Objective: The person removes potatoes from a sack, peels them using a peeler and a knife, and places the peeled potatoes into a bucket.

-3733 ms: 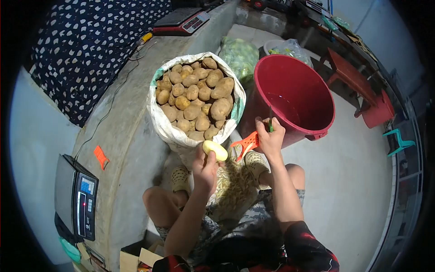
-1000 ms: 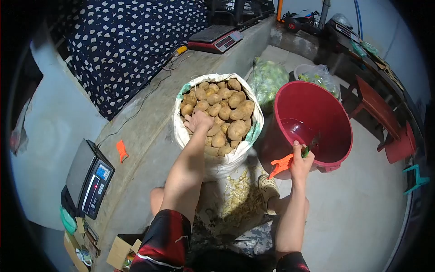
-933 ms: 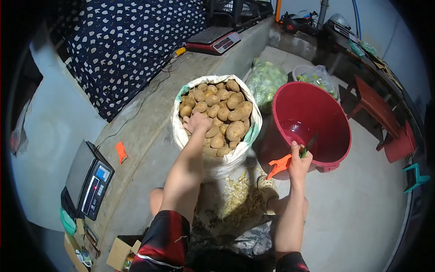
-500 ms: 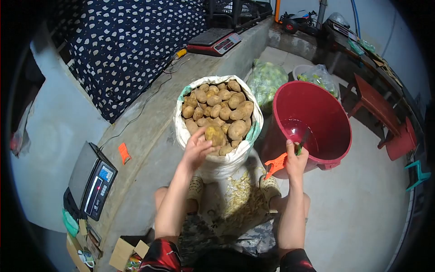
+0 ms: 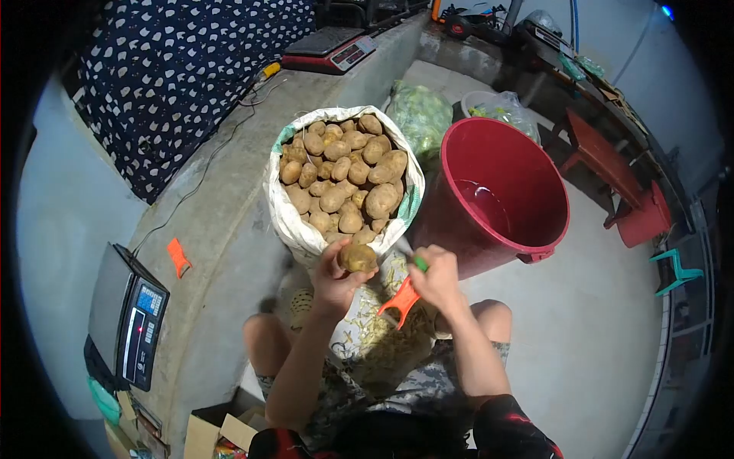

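My left hand [image 5: 336, 279] is closed around a brown potato [image 5: 356, 258], held just in front of the sack's near rim. To its right, my right hand [image 5: 437, 281] grips an orange peeler [image 5: 400, 304] and a green-handled tool [image 5: 420, 263], which looks like a knife with its blade blurred. A small gap separates the tools from the potato. Beyond both hands stands an open white sack [image 5: 284, 222] full of unpeeled potatoes [image 5: 336, 172]. Pale peelings [image 5: 382, 325] lie scattered on the floor between my feet.
A large red bucket [image 5: 451, 214] stands right of the sack. Behind are a bag of green vegetables [image 5: 419, 118] and a red scale [image 5: 329, 57]. On the left ledge sit another orange peeler [image 5: 178, 258] and a black scale [image 5: 138, 321]. A cardboard box [image 5: 202, 436] is at lower left.
My left hand has brought the potato from over the sack toward me. My right hand has moved left from beside the bucket, carrying both tools close to the potato. The view has shifted.
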Action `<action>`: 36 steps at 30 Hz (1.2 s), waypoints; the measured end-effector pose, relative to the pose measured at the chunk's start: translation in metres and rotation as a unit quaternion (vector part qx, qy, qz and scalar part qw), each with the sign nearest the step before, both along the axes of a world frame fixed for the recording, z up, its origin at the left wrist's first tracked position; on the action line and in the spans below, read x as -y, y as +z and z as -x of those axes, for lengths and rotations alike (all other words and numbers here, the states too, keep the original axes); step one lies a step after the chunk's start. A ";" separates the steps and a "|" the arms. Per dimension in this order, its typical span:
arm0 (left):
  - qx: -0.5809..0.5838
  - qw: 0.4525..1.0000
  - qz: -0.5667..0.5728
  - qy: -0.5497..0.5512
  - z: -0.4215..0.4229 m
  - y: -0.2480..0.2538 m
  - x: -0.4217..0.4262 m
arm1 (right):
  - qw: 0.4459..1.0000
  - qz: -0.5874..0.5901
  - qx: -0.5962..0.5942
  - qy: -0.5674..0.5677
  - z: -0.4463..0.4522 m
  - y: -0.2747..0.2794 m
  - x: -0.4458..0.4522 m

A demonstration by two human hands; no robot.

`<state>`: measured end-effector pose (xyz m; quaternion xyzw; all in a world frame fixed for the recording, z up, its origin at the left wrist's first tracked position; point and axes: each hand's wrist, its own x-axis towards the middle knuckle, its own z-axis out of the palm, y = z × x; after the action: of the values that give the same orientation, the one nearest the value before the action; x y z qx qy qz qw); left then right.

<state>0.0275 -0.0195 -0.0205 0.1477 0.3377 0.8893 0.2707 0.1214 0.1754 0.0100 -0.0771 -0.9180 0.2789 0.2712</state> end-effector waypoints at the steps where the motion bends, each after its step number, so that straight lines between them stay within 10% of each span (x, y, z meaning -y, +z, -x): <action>1: 0.001 1.000 -0.003 -0.002 0.002 -0.009 -0.001 | 1.000 -0.011 0.010 0.019 -0.002 0.004 0.013; 12: -0.256 0.935 0.230 0.091 -0.005 0.014 0.009 | 0.995 -0.088 0.019 0.045 0.000 -0.005 0.033; 36: -0.136 0.986 0.079 0.046 -0.007 0.020 0.005 | 0.996 -0.079 0.042 0.005 -0.001 -0.002 0.035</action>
<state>0.0346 -0.0247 -0.0004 0.2298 0.4471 0.8428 0.1923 0.1222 0.1404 0.0080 -0.0628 -0.9482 0.2028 0.2363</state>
